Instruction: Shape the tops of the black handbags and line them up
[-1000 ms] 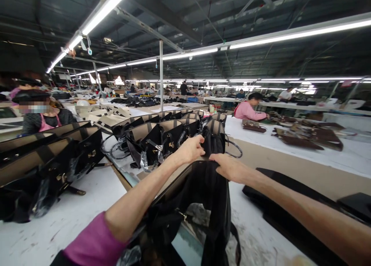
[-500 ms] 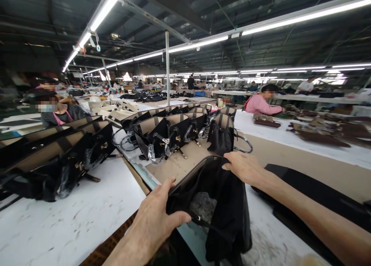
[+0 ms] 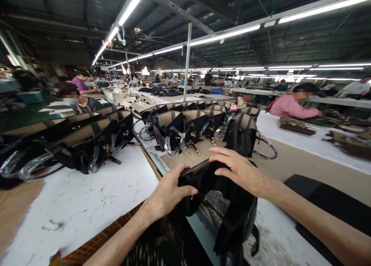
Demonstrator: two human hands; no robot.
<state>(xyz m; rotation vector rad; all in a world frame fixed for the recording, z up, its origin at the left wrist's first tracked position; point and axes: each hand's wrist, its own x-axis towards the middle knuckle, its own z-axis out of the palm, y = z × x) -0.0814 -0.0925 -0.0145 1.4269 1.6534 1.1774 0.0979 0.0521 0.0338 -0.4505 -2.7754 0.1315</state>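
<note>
A black handbag lies tipped at the table's front edge, its opening toward me and a dark strap dangling at its lower right. My left hand grips the near left end of its rim, thumb on the inner side and fingers outside. Over the upper rim my right hand has its fingers fairly straight, with the bag's edge between fingers and thumb. Just beyond stands another black bag with a looped handle.
Rows of black bags with beige linings and plastic-wrapped handles fill the table's far side and left. Flat black pieces lie at right. Beyond them, a person in pink works near brown bags. A pole rises behind.
The view has turned left. My right hand has shifted along the rim toward my left hand, its fingers straighter. The handbag's opening has folded and its body sags lower.
</note>
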